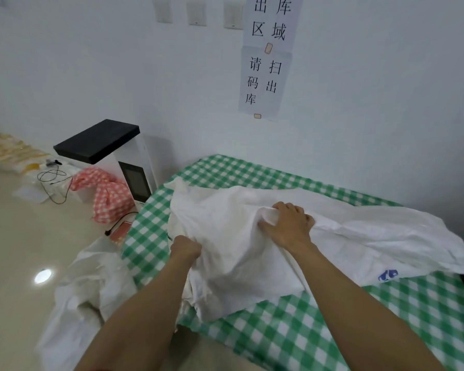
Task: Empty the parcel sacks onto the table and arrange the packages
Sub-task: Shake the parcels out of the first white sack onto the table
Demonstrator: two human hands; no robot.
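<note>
Seemingly to tip out its contents, a person grips a bulging white parcel sack (252, 250) lying across the green-checked worktop (292, 338): left hand (186, 248) at the sack's near-left end, right hand (289, 223) on top, both with fingers (295, 210) curled tight into bunched cloth. No packages show. A blue logo (388, 275) on the sack is unreadable; wall signs (263, 81) read 出库区域 and 请扫码出库.

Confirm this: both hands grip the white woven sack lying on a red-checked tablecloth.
Not quite. The head view shows the white woven sack lying on a green-checked tablecloth, not red. The left hand and right hand both grip it.
</note>
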